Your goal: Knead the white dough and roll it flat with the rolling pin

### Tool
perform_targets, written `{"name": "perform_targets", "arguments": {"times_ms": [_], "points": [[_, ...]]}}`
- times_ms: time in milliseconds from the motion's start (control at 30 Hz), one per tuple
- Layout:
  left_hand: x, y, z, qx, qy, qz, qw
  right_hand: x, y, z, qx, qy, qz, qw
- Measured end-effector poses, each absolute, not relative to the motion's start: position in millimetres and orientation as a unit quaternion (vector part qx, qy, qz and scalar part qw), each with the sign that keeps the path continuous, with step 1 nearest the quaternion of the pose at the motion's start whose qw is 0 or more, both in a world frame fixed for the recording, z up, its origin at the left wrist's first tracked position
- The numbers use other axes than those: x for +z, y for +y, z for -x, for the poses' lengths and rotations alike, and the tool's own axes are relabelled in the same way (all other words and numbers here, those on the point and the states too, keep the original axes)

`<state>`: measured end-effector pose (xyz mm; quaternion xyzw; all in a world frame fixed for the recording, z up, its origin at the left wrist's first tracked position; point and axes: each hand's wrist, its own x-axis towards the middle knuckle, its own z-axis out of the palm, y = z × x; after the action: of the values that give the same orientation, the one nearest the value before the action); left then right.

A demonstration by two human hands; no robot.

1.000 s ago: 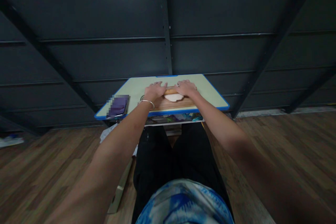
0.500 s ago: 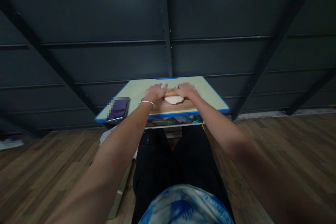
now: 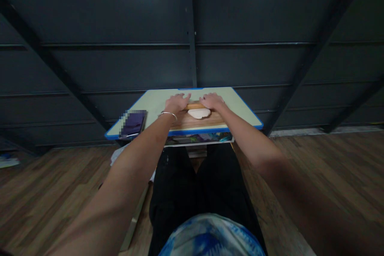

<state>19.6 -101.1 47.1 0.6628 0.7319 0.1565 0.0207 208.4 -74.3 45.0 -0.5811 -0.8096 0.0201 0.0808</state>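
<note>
A wooden rolling pin (image 3: 195, 106) lies crosswise on a wooden board (image 3: 186, 122). My left hand (image 3: 178, 102) holds its left end, thumb pointing inward, and a silver bangle circles that wrist. Over the right end rests my right hand (image 3: 212, 101), fingers curved onto the pin. Both palms hide the pin's ends. Just on my side of the pin is a flat, pale piece of dough (image 3: 199, 113) with an uneven outline, lying on the board.
The board sits on a small pale table (image 3: 240, 108) with blue edging. A dark phone-like object (image 3: 133, 124), partly pixelated, lies at its left. Beneath the tabletop is a shelf (image 3: 198, 139) of assorted items. A dark panelled wall (image 3: 135, 68) stands behind.
The rolling pin has shifted slightly away from me with both hands on it, and more of the dough's far edge shows. The view has moved a little.
</note>
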Motion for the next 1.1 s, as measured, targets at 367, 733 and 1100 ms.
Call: {"name": "perform_targets", "arguments": {"times_ms": [367, 733, 1100], "points": [[45.3, -92.9, -17.8, 0.145, 0.744, -0.652, 0.03, 47.9, -75.5, -208.3, 0.022, -0.804, 0.588, 0.083], [45.1, -94.5, -17.6, 0.148, 0.746, -0.648, 0.032, 43.8, -71.1, -207.0, 0.017, -0.795, 0.598, 0.1], [45.4, -99.9, -21.3, 0.124, 0.764, -0.633, 0.023, 44.5, -75.8, -206.6, 0.02, -0.794, 0.6, 0.1]]}}
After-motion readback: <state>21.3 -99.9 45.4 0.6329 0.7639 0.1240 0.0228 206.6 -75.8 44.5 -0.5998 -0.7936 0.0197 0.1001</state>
